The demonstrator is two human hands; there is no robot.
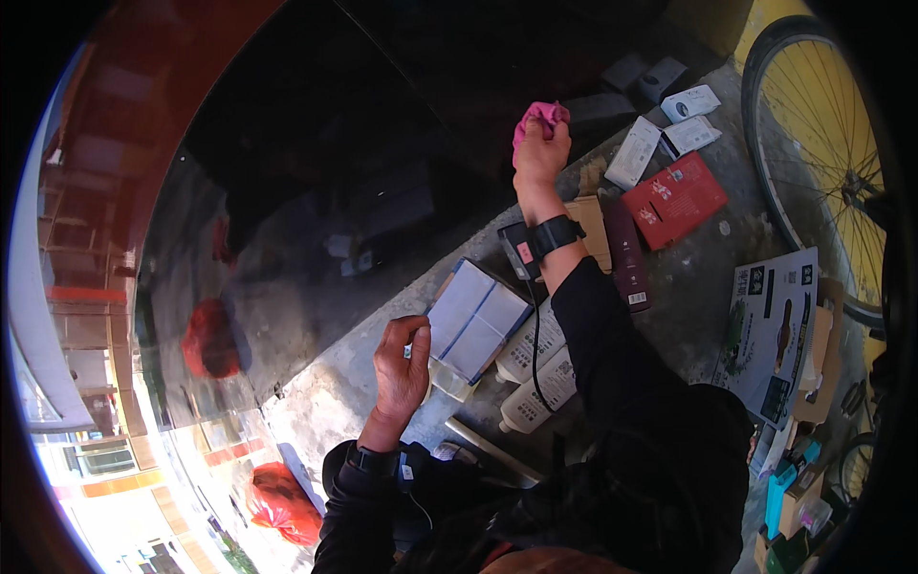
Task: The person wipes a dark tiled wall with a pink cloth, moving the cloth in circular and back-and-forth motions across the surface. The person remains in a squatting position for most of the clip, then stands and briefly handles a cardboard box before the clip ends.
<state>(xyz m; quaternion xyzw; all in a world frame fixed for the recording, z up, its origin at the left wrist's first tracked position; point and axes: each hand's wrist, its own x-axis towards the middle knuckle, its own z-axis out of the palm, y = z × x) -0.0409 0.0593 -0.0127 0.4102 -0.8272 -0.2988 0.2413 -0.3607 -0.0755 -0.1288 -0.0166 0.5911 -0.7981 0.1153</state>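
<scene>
A bunched pink cloth [539, 118] is held in my right hand [543, 154], against a dark glossy panel [344, 143] that mirrors the floor and boxes. Farther down and to the left is my left hand [403, 359], its fingers loosely curled; a small pale spot shows by the fingertips, too small to name. Close by on the concrete floor lies a flat box [479, 316] with a pale top and blue edges. Black devices are strapped at both wrists, and a black cable runs down from the right one.
White bottles [538, 391] lie below the pale box. Small white cartons [632, 151], a red box [675, 199] and a dark maroon box [626, 255] lie at right. A bicycle wheel [850, 186] stands by a yellow wall. A red plastic bag [283, 502] sits at lower left.
</scene>
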